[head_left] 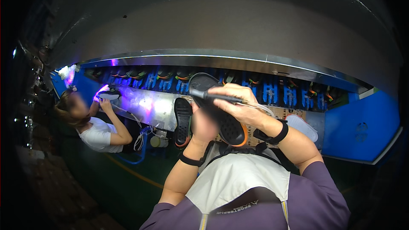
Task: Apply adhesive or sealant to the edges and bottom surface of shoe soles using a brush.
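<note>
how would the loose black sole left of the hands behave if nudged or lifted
The loose black sole looks rubbery, so it may flex when lifted. Its slim form with small hollows suggests it's fairly light. Being long and flattish, it would probably slide rather than roll.

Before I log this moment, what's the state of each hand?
Left hand: closed, holding the black shoe sole.
Right hand: closed, holding a black-handled tool.

A broad, dull grey hood (213, 25) spans the top, edged by a shiny metal rim (238, 57). Below runs a metal table (163, 115), violet light glaring off its left part. A blue panel (355, 134) closes the right end. The dark green floor (100, 183) carries a yellow line (134, 172).
</note>
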`<state>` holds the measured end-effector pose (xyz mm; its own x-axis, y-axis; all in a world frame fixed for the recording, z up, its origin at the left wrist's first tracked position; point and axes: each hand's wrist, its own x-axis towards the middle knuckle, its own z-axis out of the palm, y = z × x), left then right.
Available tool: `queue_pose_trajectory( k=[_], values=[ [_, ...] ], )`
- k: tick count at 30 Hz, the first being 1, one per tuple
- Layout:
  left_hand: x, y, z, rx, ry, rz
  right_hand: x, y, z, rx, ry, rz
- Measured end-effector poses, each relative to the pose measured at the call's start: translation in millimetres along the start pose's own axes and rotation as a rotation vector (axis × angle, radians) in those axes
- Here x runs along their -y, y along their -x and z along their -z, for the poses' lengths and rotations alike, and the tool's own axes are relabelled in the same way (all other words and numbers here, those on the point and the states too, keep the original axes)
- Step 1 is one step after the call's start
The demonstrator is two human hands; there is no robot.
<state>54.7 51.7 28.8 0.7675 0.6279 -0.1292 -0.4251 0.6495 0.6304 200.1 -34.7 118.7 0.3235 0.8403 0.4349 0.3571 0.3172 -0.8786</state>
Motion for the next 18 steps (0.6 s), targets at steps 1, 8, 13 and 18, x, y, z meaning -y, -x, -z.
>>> queue_pose_trajectory(
  k=[1, 8, 13, 18],
  values=[
    [-4.5, -1.5, 2.7, 0.009, 0.032, -0.018, -3.8, -2.3, 7.9, 0.147, -0.087, 0.003],
    [-25.6, -4.3, -9.7, 0.058, 0.115, -0.042, 0.1, -15.7, 22.9, 0.205, 0.155, 0.213],
    [-32.4, -11.8, 10.5, 0.018, 0.151, -0.138, 6.5, -18.0, 29.3, 0.194, -0.124, 0.008],
    [-50.8, -18.8, -22.8, 0.296, 0.231, -0.114, 15.9, -12.2, 26.5, 0.441, 0.176, 0.312]
  ],
)
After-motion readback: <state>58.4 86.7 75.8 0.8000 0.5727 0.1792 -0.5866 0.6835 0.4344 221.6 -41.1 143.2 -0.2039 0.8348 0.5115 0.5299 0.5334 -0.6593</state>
